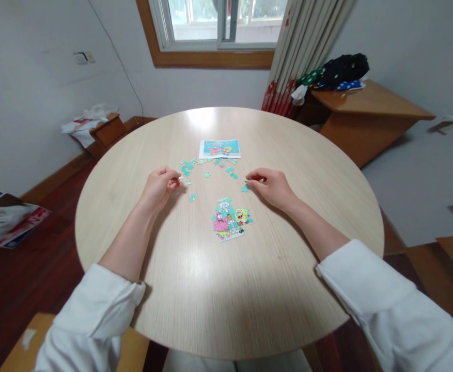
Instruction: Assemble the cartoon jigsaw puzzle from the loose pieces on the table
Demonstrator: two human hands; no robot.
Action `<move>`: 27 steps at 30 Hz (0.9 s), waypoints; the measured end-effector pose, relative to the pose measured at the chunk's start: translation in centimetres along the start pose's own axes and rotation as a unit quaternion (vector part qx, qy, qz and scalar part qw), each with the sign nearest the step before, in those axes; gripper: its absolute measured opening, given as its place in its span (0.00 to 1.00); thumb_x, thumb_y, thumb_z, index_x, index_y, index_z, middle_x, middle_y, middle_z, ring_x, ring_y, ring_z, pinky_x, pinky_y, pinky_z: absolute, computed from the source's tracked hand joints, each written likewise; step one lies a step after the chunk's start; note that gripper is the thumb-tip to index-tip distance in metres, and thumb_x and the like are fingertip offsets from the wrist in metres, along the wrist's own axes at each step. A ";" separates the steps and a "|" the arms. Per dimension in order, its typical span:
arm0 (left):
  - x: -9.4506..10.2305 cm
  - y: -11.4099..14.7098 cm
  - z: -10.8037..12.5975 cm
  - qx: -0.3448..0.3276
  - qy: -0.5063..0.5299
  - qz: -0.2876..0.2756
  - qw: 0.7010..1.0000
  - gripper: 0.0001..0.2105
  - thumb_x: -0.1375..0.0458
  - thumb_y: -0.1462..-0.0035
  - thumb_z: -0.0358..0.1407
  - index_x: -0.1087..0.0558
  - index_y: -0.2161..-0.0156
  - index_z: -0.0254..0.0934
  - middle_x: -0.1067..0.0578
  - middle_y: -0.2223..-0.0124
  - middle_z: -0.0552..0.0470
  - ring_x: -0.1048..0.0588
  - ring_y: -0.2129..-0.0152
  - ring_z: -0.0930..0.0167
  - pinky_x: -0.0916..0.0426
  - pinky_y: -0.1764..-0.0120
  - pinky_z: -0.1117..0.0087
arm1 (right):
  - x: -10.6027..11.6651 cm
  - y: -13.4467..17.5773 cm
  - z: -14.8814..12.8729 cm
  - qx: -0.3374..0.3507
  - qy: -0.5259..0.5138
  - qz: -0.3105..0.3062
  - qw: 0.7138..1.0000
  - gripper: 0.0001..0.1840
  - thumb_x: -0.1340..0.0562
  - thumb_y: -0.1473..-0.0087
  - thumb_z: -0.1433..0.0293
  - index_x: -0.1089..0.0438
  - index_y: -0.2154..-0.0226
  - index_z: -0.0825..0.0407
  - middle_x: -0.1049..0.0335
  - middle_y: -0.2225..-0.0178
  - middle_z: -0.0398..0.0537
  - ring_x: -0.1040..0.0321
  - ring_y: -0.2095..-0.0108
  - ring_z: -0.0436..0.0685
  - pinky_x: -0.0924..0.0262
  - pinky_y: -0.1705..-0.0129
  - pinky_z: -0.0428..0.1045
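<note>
A round, pale worktop (249, 299) is filling the middle of the view. Beyond it a window (195, 23) is letting in light, and a curtain (301, 46) is hanging at the right of the frame. Farther right, a wooden stand (377, 101) is bearing a heap of dark cloth (342, 70).

Two white sleeves (90, 302) are sitting rolled on the forearms, which are reaching over the worktop from either side. The left hand (179, 177) is curling, thumb and forefinger nearly closed beside a pale piece (181, 177); whether it is gripping that piece I cannot tell. The right hand (247, 180) is bending its fingers into a near pinch just above a teal piece (245, 189); what, if anything, it is holding I cannot tell.

Between the forearms, a partly joined puzzle (230, 222) is lying flat, showing a pink, a pale and a yellow figure. Farther off, a printed picture (220, 149) is lying flat. Loose pieces (207, 174) are scattering in an arc between the hands, mostly just below the picture.
</note>
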State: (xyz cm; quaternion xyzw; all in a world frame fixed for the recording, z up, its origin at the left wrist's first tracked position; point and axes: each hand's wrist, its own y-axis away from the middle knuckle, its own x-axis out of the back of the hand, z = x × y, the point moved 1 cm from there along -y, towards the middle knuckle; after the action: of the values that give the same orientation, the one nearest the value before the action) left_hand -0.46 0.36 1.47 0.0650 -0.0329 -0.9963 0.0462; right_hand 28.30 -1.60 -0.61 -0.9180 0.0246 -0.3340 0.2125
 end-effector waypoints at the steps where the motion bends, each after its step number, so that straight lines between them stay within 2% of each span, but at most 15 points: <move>1: 0.0 0.0 0.0 0.000 0.002 0.000 1.000 0.12 0.43 0.58 0.23 0.40 0.84 0.35 0.37 0.83 0.57 0.36 0.83 0.79 0.36 0.75 0.77 | 0.0 0.0 0.0 -0.004 -0.005 0.000 1.000 0.06 0.37 0.53 0.70 0.25 0.70 0.53 0.25 0.73 0.47 0.31 0.71 0.54 0.37 0.64 0.52; 11: -0.3 0.2 0.2 0.012 0.013 0.007 1.000 0.12 0.44 0.57 0.22 0.39 0.85 0.34 0.37 0.83 0.56 0.36 0.84 0.79 0.40 0.77 0.78 | -0.4 0.0 0.1 -0.064 -0.116 -0.030 0.991 0.09 0.33 0.55 0.65 0.24 0.73 0.54 0.23 0.72 0.50 0.28 0.72 0.55 0.33 0.64 0.52; 17: -0.3 0.4 0.3 0.012 -0.001 -0.002 1.000 0.13 0.44 0.56 0.23 0.40 0.84 0.35 0.37 0.83 0.56 0.36 0.84 0.79 0.39 0.77 0.77 | -0.4 0.0 0.0 -0.085 -0.129 -0.038 0.987 0.10 0.34 0.54 0.64 0.24 0.71 0.54 0.23 0.72 0.50 0.27 0.71 0.55 0.32 0.64 0.52; 27: -0.3 0.4 0.3 0.009 -0.001 -0.009 1.000 0.12 0.43 0.58 0.24 0.40 0.84 0.35 0.39 0.83 0.57 0.37 0.84 0.80 0.37 0.75 0.77 | -0.4 0.1 0.0 -0.066 -0.122 -0.049 0.989 0.12 0.34 0.52 0.61 0.24 0.71 0.54 0.22 0.71 0.52 0.26 0.68 0.57 0.32 0.60 0.54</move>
State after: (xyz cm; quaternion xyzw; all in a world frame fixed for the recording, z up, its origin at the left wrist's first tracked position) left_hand -0.16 -0.01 1.87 0.0644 -0.0415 -0.9964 0.0361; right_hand 27.96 -1.58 -0.90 -0.9641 -0.0247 -0.2270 0.1358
